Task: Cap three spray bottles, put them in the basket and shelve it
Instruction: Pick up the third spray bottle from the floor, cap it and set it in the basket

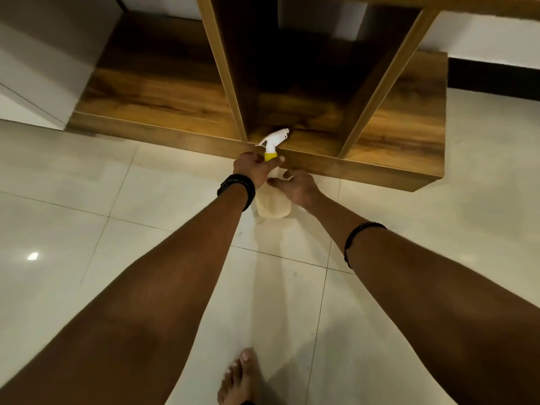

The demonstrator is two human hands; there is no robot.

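Observation:
A pale, translucent spray bottle [272, 207] is held over the tiled floor, just in front of the low wooden shelf. Its white trigger head [276, 138] with a yellow collar points up and to the right. My left hand [253, 168] is closed around the yellow collar at the bottle's neck. My right hand [296, 185] grips the bottle's shoulder from the right. The middle of the bottle is hidden behind both hands. No basket and no other bottles are in view.
A dark wooden shelf unit [204, 141] runs across the top, with upright dividers [225, 68] forming an open middle compartment. Glossy white floor tiles [87, 214] fill the foreground. My bare foot [239, 378] shows at the bottom. A white wall stands at the left.

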